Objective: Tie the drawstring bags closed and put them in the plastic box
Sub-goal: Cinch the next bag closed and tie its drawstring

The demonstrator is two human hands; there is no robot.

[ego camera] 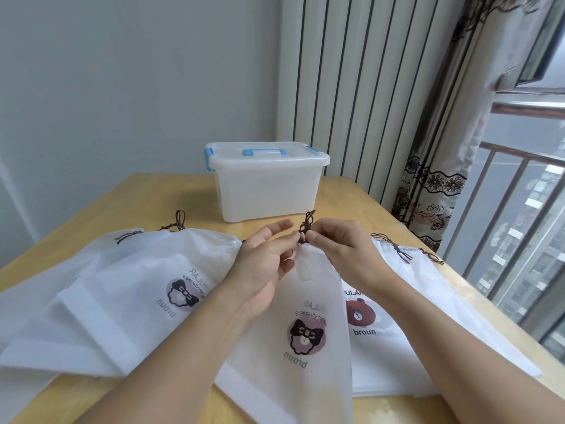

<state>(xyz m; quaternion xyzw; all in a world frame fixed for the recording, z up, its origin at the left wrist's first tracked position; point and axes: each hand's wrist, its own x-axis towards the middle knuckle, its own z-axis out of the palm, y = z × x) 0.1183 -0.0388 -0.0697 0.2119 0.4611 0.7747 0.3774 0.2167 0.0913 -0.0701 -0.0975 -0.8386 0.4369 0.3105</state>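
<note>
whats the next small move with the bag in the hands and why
Probably pull the dark brown drawstring ends apart to tighten the knot: both hands, left hand and right hand, pinch it above the gathered neck of the white drawstring bag.

The plastic box stands at the back of the surface, lid on. Before it lie 3 groups of drawstring bags: 1 left, 1 middle, 1 right, the middle overlapping the right.

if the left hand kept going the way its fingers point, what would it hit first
The right hand, just across the drawstring that the left hand pinches too. The box lies farther back, though depth is unclear.
</note>
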